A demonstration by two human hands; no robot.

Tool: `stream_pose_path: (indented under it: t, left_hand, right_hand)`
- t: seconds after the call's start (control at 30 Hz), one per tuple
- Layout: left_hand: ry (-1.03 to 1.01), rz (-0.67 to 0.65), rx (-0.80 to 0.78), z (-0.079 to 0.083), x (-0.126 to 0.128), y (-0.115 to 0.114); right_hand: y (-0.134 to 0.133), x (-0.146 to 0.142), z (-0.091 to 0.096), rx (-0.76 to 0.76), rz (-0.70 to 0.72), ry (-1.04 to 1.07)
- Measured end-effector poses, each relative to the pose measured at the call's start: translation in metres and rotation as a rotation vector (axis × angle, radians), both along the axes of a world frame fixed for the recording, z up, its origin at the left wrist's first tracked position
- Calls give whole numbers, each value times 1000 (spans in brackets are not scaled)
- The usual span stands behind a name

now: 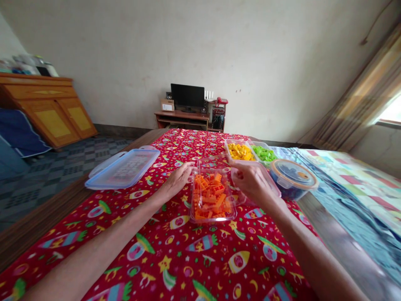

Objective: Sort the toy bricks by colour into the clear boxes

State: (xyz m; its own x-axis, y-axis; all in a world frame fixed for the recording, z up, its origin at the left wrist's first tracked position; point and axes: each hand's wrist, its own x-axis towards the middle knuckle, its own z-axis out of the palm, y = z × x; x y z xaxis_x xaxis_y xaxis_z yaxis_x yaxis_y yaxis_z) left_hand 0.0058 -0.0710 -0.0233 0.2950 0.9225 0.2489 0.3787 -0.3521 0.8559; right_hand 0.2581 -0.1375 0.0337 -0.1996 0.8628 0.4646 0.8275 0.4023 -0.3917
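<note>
A clear plastic box [213, 215] full of orange bricks [211, 196] sits on the red patterned tablecloth [175, 255] in front of me. My left hand [178, 179] rests against the box's far left corner, fingers on its rim. My right hand [250, 179] holds a clear lid [216, 161] over the box's far right side, tilted above the bricks. Behind stand a box of yellow bricks [240, 151] and a box of green bricks [265, 153].
A stack of blue-rimmed lids [123, 169] lies at the left of the table. A round blue container with an orange-rimmed lid [293, 177] stands at the right. A bed with a patterned sheet [354, 184] runs along the right; a desk with a monitor [187, 97] is against the wall.
</note>
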Motion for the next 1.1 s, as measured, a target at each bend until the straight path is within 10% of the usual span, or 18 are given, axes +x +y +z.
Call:
stream_pose_path:
  t: [0.3,0.53,0.73,0.93,1.1]
  left_hand:
    - [491,-18,464,7,0,2]
    - [598,-228,227,9,2,10]
    - [700,-253,436,22,7,12]
    - [771,-32,521,41,14,8]
    - [961,139,292,55,29,-14]
  right_hand:
    - [15,32,26,-28,-36,825]
    - [16,26,19,-41,-10,773]
    - [20,26,11,-42,39,729]
    - [19,27,12,-56,70,732]
    - [20,27,11,-55,83,714]
